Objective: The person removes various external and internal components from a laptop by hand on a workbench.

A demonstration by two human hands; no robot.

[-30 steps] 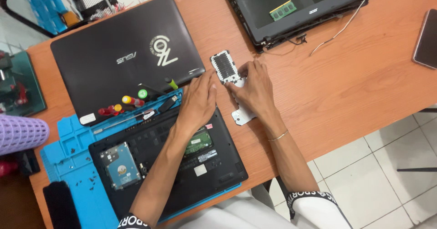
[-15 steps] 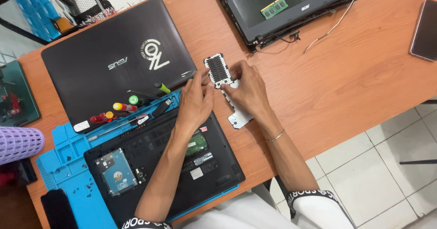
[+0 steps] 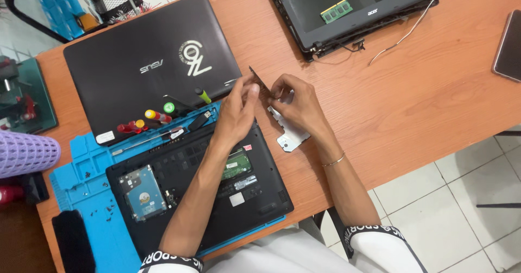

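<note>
Item: small circuit board (image 3: 259, 82), thin and dark, being held edge-on above the wooden surface (image 3: 423, 105), just beyond the top edge of the opened laptop base.

Left hand (image 3: 237, 110): its grip is closing on the board's near edge, fingertips pinching it.

Right hand (image 3: 296, 100): its grip is pinching the same board from the other side; a thin bracelet (image 3: 332, 161) is sitting on that wrist.

Lying beneath the right hand: a white metal bracket (image 3: 290, 133), flat on the surface.

Nearby: opened laptop base (image 3: 201, 197) with exposed hard drive (image 3: 142, 192), resting on a blue repair mat (image 3: 81, 181); closed black laptop (image 3: 146, 61) carrying coloured screwdrivers (image 3: 157, 113); a second dismantled laptop (image 3: 353, 7) with a green memory module (image 3: 336, 11) lying on it.
</note>
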